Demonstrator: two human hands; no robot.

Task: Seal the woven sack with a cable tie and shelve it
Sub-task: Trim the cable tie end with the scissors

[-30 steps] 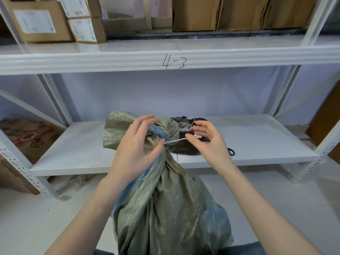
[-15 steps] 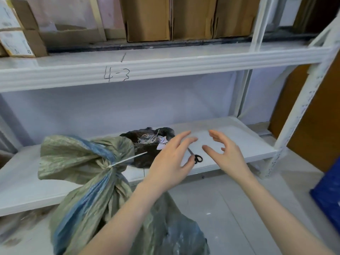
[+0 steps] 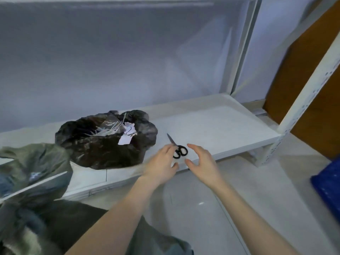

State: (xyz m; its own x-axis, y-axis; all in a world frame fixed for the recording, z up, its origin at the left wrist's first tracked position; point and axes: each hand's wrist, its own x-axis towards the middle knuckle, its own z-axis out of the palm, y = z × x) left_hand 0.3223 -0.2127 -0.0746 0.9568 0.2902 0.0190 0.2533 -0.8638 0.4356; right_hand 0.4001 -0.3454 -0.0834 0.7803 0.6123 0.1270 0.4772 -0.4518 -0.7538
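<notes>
The green and blue woven sack [image 3: 31, 181] stands at the lower left, its neck cinched by a white cable tie [image 3: 36, 183] whose long tail sticks out to the right. Neither hand touches the sack. Black-handled scissors [image 3: 177, 149] lie on the white lower shelf [image 3: 220, 129] near its front edge. My left hand [image 3: 161, 162] is open, its fingertips at the scissors' blade and handles. My right hand [image 3: 200, 162] hovers open just right of the scissors, thumb and fingers spread, holding nothing.
A black plastic bag [image 3: 104, 140] with white ties and paper tags in it sits on the shelf left of the scissors. A white perforated upright [image 3: 301, 100] stands at the right, brown boarding [image 3: 316, 70] behind it and a blue object [image 3: 329, 186] on the floor.
Both hands let go of the tied sack and moved right and forward to the scissors on the shelf. The view swung right and down, so the sack now sits at the left edge.
</notes>
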